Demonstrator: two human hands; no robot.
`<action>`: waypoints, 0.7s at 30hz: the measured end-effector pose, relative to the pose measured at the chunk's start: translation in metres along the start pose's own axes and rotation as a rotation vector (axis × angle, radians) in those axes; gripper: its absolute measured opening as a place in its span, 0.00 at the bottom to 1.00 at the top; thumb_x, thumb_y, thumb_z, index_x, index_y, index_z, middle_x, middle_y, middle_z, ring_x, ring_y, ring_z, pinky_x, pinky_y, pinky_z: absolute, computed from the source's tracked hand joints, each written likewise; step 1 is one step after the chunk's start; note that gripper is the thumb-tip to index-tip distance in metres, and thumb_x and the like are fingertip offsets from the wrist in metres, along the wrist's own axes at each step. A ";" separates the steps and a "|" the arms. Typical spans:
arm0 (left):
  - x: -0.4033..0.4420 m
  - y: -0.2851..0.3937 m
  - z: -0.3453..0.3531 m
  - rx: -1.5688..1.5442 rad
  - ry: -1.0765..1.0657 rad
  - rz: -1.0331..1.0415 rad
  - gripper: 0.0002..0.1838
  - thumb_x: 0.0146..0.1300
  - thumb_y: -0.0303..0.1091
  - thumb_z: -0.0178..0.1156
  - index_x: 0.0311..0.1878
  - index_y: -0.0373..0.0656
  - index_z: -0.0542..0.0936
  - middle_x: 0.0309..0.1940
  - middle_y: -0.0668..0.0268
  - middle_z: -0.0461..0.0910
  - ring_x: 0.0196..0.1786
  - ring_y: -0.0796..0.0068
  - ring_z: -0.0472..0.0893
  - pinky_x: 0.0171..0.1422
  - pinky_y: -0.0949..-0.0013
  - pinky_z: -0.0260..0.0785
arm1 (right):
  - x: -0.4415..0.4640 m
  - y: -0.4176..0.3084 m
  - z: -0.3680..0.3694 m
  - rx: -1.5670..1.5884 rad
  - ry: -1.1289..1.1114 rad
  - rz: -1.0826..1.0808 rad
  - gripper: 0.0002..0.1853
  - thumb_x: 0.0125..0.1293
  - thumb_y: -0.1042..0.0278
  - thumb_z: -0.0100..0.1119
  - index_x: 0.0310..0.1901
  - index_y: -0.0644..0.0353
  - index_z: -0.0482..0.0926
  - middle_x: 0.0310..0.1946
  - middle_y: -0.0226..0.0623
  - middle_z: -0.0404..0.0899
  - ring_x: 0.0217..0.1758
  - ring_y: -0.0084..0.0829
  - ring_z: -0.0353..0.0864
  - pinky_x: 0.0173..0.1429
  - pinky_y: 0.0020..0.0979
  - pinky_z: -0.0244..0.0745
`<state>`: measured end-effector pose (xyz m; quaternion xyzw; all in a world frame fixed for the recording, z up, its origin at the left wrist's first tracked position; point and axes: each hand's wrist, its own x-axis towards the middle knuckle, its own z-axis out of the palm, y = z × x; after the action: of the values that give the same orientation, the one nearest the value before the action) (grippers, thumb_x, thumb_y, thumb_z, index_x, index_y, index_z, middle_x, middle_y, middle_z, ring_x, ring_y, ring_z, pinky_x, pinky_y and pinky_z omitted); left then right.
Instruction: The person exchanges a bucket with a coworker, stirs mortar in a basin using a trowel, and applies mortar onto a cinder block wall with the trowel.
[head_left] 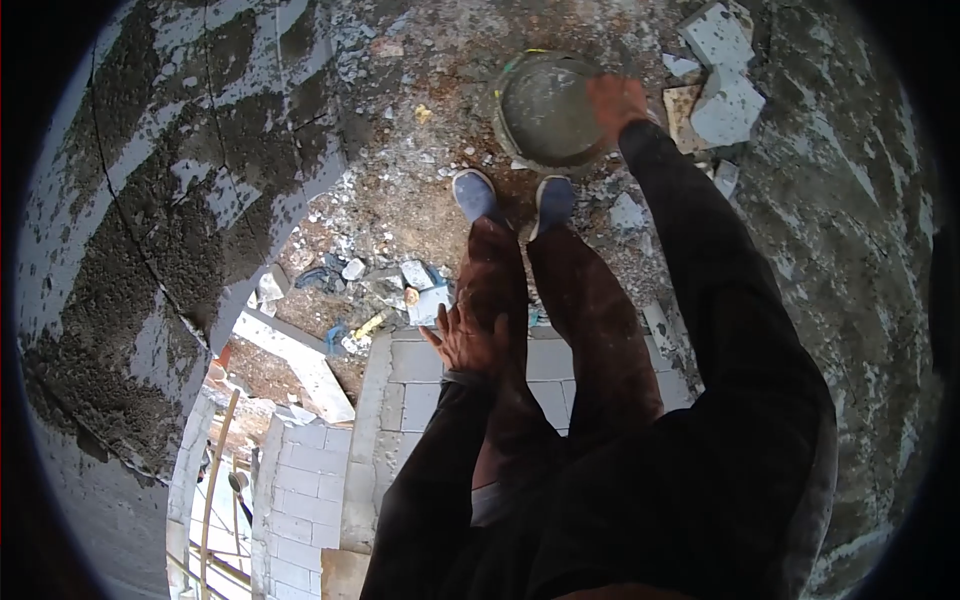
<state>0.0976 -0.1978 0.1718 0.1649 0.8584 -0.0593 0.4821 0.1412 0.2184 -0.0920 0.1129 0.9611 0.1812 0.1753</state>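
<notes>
A round bucket [553, 108] of wet grey mortar stands on the dirt floor beyond my feet. My right hand [617, 103] is at its right rim, with the fingers curled over the edge; motion blurs their detail. My left hand [467, 340] lies on my left leg near the knee, fingers spread and nothing held. My two blue-grey shoes [474, 193] are planted just on the near side of the bucket.
Broken white blocks [724, 100] lie to the right of the bucket. Rubble and a long white slab [295, 362] are at the left. Mortar-smeared walls [150, 230] rise on both sides, and a pale block wall [415, 370] is beneath my legs.
</notes>
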 end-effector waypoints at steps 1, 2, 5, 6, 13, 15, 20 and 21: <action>0.003 0.000 0.000 0.014 0.009 0.002 0.47 0.59 0.60 0.64 0.77 0.48 0.62 0.72 0.58 0.70 0.80 0.48 0.58 0.80 0.27 0.26 | 0.015 -0.013 0.005 0.015 0.014 0.001 0.08 0.65 0.63 0.54 0.43 0.48 0.81 0.43 0.34 0.82 0.55 0.45 0.81 0.58 0.51 0.69; 0.003 -0.001 -0.001 0.027 0.019 -0.011 0.47 0.59 0.60 0.64 0.77 0.48 0.62 0.72 0.58 0.70 0.80 0.48 0.58 0.80 0.27 0.26 | 0.031 -0.030 0.003 0.116 -0.071 -0.024 0.09 0.66 0.63 0.53 0.45 0.49 0.80 0.45 0.36 0.81 0.56 0.44 0.79 0.60 0.51 0.68; 0.005 -0.005 0.000 0.025 0.032 -0.023 0.49 0.57 0.59 0.66 0.78 0.48 0.61 0.70 0.54 0.72 0.79 0.49 0.60 0.80 0.27 0.30 | 0.070 -0.073 -0.005 0.402 -0.337 -0.097 0.13 0.70 0.63 0.51 0.53 0.51 0.77 0.53 0.39 0.79 0.62 0.43 0.75 0.69 0.50 0.65; -0.009 -0.009 0.001 0.027 0.000 -0.027 0.49 0.57 0.59 0.66 0.78 0.48 0.61 0.70 0.54 0.72 0.79 0.49 0.60 0.80 0.27 0.30 | 0.051 -0.080 -0.010 0.490 -0.464 -0.137 0.14 0.71 0.63 0.50 0.56 0.51 0.76 0.55 0.41 0.78 0.64 0.42 0.74 0.72 0.50 0.63; 0.004 -0.007 -0.009 -0.024 -0.017 -0.022 0.48 0.59 0.60 0.64 0.78 0.46 0.60 0.70 0.51 0.72 0.79 0.48 0.60 0.81 0.28 0.29 | -0.044 -0.050 -0.049 0.604 -0.245 -0.089 0.07 0.66 0.64 0.57 0.42 0.47 0.83 0.43 0.31 0.82 0.55 0.38 0.81 0.65 0.43 0.69; 0.003 -0.010 0.001 0.011 0.008 -0.018 0.48 0.60 0.60 0.64 0.79 0.47 0.60 0.70 0.53 0.72 0.78 0.47 0.61 0.81 0.28 0.30 | -0.044 -0.003 -0.094 0.526 -0.429 -0.142 0.08 0.66 0.64 0.58 0.44 0.47 0.82 0.45 0.32 0.81 0.57 0.38 0.79 0.66 0.44 0.69; 0.002 -0.006 0.002 -0.010 0.013 0.001 0.48 0.60 0.60 0.64 0.79 0.47 0.59 0.70 0.53 0.72 0.78 0.47 0.61 0.80 0.27 0.32 | -0.061 0.002 -0.029 0.503 -0.428 0.101 0.13 0.65 0.57 0.60 0.47 0.50 0.83 0.51 0.40 0.82 0.62 0.40 0.79 0.65 0.51 0.67; 0.000 -0.008 0.003 -0.019 0.020 -0.001 0.48 0.60 0.60 0.64 0.79 0.48 0.59 0.70 0.53 0.72 0.78 0.47 0.61 0.80 0.27 0.32 | -0.054 -0.019 -0.017 0.597 -0.430 0.253 0.14 0.63 0.53 0.60 0.45 0.50 0.84 0.47 0.44 0.83 0.60 0.45 0.80 0.66 0.56 0.66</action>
<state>0.0972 -0.2058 0.1695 0.1602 0.8639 -0.0497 0.4749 0.1816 0.1806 -0.0687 0.3122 0.8913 -0.1139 0.3083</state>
